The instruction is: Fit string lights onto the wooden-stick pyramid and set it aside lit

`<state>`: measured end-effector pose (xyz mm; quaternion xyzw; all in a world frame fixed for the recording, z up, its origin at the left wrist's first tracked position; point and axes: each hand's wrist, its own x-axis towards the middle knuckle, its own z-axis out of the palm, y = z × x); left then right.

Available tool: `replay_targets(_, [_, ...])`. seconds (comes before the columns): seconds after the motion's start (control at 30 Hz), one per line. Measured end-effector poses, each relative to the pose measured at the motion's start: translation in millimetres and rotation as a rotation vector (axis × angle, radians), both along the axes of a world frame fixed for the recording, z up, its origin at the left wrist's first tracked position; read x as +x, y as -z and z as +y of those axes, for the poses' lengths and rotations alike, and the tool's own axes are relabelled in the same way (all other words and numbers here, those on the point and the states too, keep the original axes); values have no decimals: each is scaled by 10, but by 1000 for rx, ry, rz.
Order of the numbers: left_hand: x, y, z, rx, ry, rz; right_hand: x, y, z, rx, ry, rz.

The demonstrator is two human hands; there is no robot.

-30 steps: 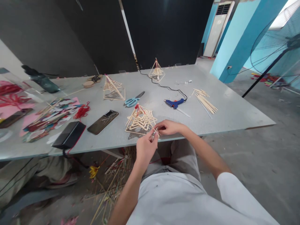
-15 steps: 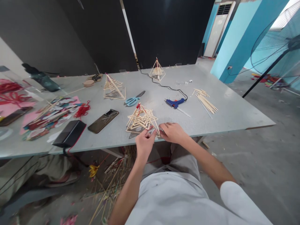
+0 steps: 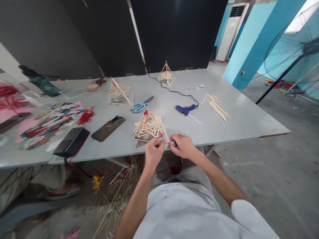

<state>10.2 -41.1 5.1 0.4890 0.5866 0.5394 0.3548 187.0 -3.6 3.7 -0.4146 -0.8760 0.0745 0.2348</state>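
Both hands [image 3: 169, 147] have lowered to the table edge [image 3: 124, 153].

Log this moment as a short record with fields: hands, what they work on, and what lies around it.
left hand: pinching at the near corner of the stick pyramid
right hand: at the same corner, fingers curled around something small; cannot tell what
surface: grey table
behind the pyramid: scissors, blue glue gun
left of it: phone
right side: loose sticks
far end: two more stick pyramids
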Motion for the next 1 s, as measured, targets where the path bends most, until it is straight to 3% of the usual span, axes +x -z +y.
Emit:
replay_targets(0.3, [5,-4,115,0,-33,-118,-159,76,-129,49,-5,96])
replay_targets(0.63, [19,14,155,9,-79,-107,-387,131,-310,126,114,-73])
replay_targets(1.0, [15,4,156,16,-69,-139,-343,165,-464,76,169,38])
